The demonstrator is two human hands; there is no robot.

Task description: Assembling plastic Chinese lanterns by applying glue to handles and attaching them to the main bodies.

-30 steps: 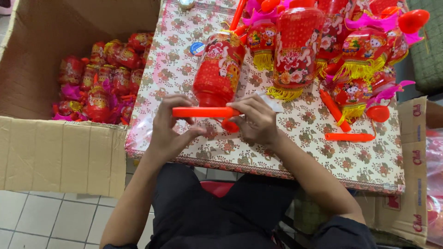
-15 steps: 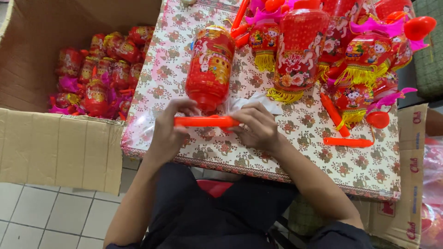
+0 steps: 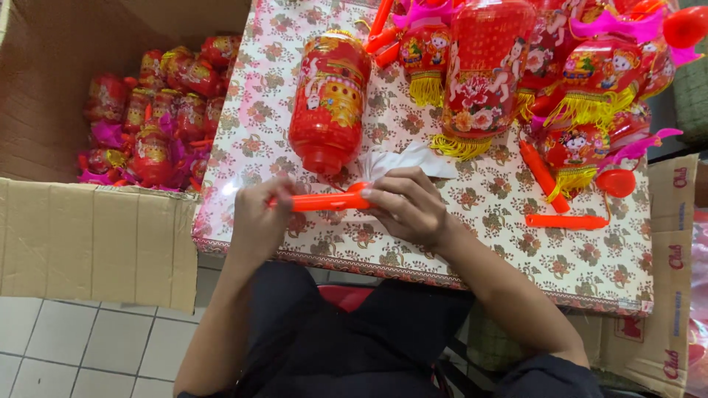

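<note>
An orange plastic stick [image 3: 324, 200] lies level between my hands above the flowered table [image 3: 590, 273]. My left hand [image 3: 258, 221] grips its left end, my right hand [image 3: 405, 206] grips its right end. A red lantern [image 3: 330, 99] lies on its side just beyond the stick, its lower end near my fingers. White clear wrapping [image 3: 413, 158] sits behind my right hand.
A large cardboard box [image 3: 88, 236] on the left holds several wrapped red lanterns [image 3: 155, 110]. More lanterns with yellow tassels [image 3: 487, 74] crowd the table's far right. Two loose orange sticks [image 3: 566, 220] lie at the right. Another carton [image 3: 664, 295] stands at the right edge.
Both hands have kept hold of the orange stick. The view has shifted slightly, and the red lantern lies a little further from my hands than a second ago.
</note>
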